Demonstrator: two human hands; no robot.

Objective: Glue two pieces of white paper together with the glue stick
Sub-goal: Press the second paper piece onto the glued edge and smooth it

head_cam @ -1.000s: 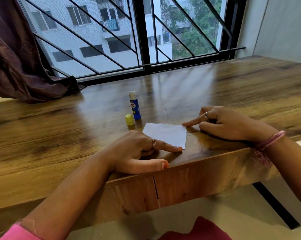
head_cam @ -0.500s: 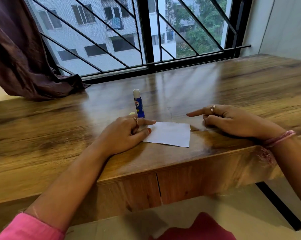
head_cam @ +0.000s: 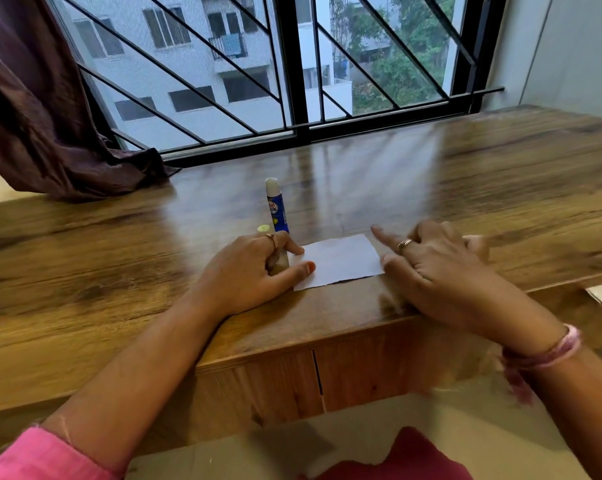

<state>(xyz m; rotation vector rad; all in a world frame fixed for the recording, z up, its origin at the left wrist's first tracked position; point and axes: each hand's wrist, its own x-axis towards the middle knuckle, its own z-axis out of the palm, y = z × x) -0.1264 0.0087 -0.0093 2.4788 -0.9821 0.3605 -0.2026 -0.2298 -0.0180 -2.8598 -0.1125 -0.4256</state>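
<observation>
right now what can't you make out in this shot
- Yellow cap, head view: mostly hidden behind the left hand.
- Right hand, head view: motion-blurred, so whether its fingers touch the white paper is unclear.
- White paper: one sheet or two stacked cannot be told.
- Glue stick: base hidden by the left hand; label too small to read.

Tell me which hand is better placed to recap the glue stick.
Left, probably. The left hand lies right beside the yellow cap and upright glue stick; the right hand is across the paper.
</observation>
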